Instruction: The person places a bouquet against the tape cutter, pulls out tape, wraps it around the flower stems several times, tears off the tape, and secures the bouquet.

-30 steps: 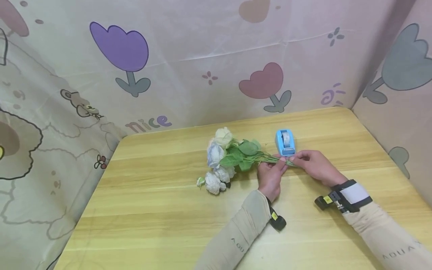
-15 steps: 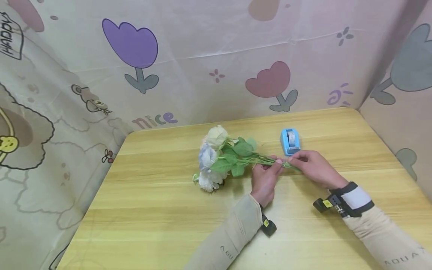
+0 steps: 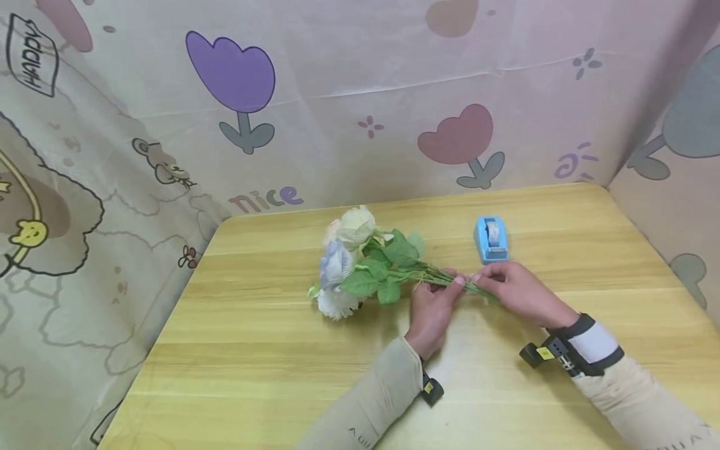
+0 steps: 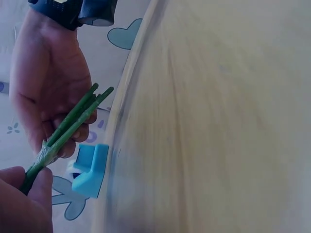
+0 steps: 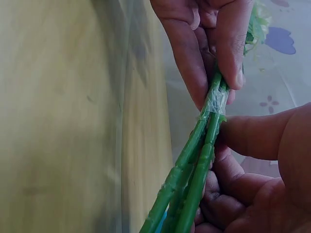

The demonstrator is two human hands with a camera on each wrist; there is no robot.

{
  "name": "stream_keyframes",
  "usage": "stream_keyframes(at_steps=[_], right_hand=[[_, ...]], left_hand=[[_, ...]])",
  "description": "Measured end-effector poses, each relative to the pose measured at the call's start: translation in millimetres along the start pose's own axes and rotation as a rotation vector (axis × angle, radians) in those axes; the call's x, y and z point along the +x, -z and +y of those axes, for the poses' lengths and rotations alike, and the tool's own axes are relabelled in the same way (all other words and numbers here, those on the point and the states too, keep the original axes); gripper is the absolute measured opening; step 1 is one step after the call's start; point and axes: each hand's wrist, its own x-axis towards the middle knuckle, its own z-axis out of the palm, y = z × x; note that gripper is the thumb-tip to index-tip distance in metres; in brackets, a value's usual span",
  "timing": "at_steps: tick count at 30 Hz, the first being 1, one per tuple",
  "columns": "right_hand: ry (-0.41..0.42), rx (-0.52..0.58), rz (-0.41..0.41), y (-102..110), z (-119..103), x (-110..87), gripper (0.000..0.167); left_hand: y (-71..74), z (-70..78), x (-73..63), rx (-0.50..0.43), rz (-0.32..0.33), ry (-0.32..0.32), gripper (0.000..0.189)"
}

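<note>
A bunch of flowers (image 3: 337, 265) with white, cream and pale blue blooms and green leaves points left in the head view. My left hand (image 3: 432, 312) pinches its gathered green stems (image 5: 187, 179) between thumb and fingers. Clear tape (image 5: 216, 99) wraps the stems just beyond the left fingertips, as both wrist views show. My right hand (image 3: 523, 292) holds the stems at the tape, thumb on one side and curled fingers on the other. The cut stem ends (image 4: 104, 92) stick out past the right fingers. Behind the right hand stands a blue tape dispenser (image 3: 492, 240) with a roll in it.
The light wooden table (image 3: 270, 369) reaches back to a printed cloth wall (image 3: 337, 75), with another cloth wall (image 3: 73, 262) along its left. Black straps with small cameras (image 3: 574, 347) sit on the wrists.
The view has swung a little left. Both hands have drawn the bunch leftward and slightly nearer, widening the gap to the tape dispenser. Both keep hold of the stems.
</note>
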Motion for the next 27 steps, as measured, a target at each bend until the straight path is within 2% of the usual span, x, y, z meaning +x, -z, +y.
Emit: stream_keyframes(at_steps=[7,10,15,18,27], right_hand=[[-0.002,0.028,-0.020,-7.8,-7.7,-3.8,0.024],[-0.005,0.026,-0.025,-11.4,-11.1,-4.9,0.026],[0.010,0.025,-0.031,-15.3,-14.8,-4.2,0.026],[0.024,0.030,-0.036,-18.1,-15.8,-3.4,0.025],[0.003,0.048,-0.124,-28.5,-19.5,-6.1,0.023]], left_hand=[[14.6,4.8,-7.4,0.016,-0.048,-0.057,0.027],[19.4,7.7,-10.6,0.060,-0.054,-0.090,0.027],[24.7,13.7,-14.8,0.190,-0.034,-0.140,0.025],[29.6,15.9,-16.8,0.238,-0.035,-0.135,0.026],[48.8,18.6,-27.4,0.205,-0.083,-0.095,0.026]])
